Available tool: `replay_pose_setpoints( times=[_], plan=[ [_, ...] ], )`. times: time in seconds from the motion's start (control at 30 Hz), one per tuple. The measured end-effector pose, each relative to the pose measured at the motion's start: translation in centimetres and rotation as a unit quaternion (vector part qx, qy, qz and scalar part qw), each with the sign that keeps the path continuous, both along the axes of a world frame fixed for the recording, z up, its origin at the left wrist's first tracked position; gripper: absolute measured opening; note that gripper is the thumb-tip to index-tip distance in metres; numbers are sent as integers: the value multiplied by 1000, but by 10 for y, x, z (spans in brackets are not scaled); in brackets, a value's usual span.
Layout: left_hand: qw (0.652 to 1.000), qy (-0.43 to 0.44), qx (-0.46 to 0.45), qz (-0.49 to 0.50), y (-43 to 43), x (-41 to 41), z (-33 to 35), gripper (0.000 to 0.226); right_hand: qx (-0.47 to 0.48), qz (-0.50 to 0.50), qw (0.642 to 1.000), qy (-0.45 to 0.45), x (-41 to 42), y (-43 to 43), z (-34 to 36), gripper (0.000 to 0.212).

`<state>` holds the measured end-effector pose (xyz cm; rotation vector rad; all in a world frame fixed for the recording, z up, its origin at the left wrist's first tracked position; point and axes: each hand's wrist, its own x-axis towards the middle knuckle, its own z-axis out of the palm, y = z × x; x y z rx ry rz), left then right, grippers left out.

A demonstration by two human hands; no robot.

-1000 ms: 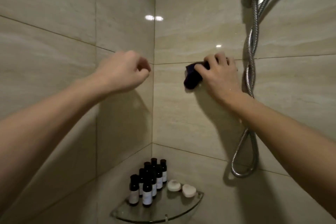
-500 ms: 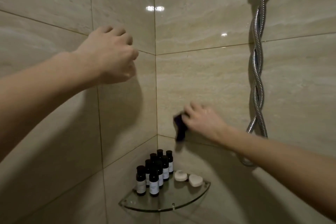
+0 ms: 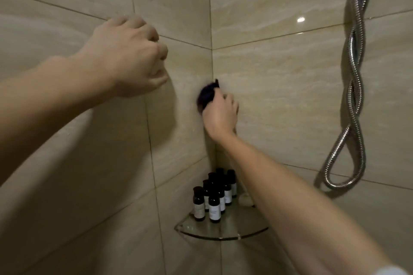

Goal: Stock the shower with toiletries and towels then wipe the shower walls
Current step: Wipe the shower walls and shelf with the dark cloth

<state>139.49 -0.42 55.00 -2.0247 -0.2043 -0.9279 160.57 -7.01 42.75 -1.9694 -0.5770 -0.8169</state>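
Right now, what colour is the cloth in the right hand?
The cloth is dark navy, nearly black; head view shows it.

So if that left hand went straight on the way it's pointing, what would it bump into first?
Probably the tiled wall just ahead of the left hand; nothing else shows in between, though the gap is hard to judge.

Dark bunched cloth (image 3: 206, 96) against the shower walls (image 3: 279, 96), in their corner

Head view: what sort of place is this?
A tiled shower, perhaps a hotel's: glossy beige wall tiles, a metal shower hose hanging at the right, and a glass corner shelf holding small dark toiletry bottles.
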Motion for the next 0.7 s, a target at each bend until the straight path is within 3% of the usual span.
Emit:
replay_pose_setpoints(
  times=[0.2,0.43,0.53,0.7],
  plan=[
    [996,10,-83,-37,-3,-18,8,52,109,149,962,200,-26,-3,-31,40],
    [995,10,-80,-66,-6,-29,-2,59,146,358,908,160,-132,0,10,13],
    [988,20,-128,-86,0,-55,-9,65,145,451,849,233,-167,-7,5,14],
    [958,96,-245,-112,-1,-100,-54,49,252,564,688,382,-201,-17,-24,27]
  ],
)
